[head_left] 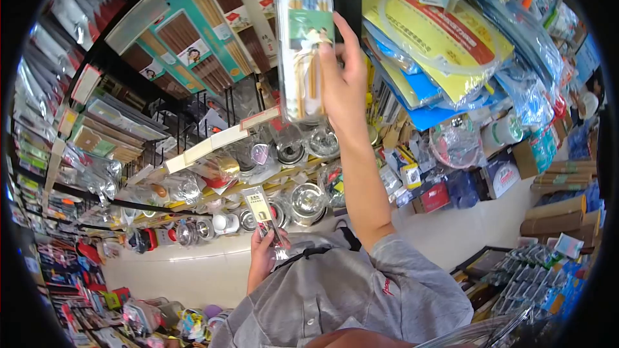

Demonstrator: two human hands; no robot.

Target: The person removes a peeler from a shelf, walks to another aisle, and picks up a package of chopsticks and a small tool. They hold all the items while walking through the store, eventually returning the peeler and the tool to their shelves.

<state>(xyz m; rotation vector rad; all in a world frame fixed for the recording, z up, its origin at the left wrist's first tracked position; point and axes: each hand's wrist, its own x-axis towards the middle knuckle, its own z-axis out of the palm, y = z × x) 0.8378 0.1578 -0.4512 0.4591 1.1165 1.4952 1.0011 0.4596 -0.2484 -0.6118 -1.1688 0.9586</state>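
— Entry one, right hand [345, 84]?
— Fingers held a clear chopstick pack [303, 38], raised high beside yellow bags [445, 32].
— Entry two, left hand [263, 254]?
— Fingers gripped a small carded packet [261, 209], low, near the steel bowls [306, 200].

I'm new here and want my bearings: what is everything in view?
chopstick pack: one, clear with green label, top centre
carded pack: one, yellow card, lower centre
boxed chopstick sets: several, teal and brown, upper left
steel bowls: many, silver, middle shelf
bagged goods: several, yellow and blue, upper right
cardboard boxes: few, brown, right
grey shirt: one, bottom centre
right hand: one, raised, gripping the chopstick pack
left hand: one, low, holding the carded pack
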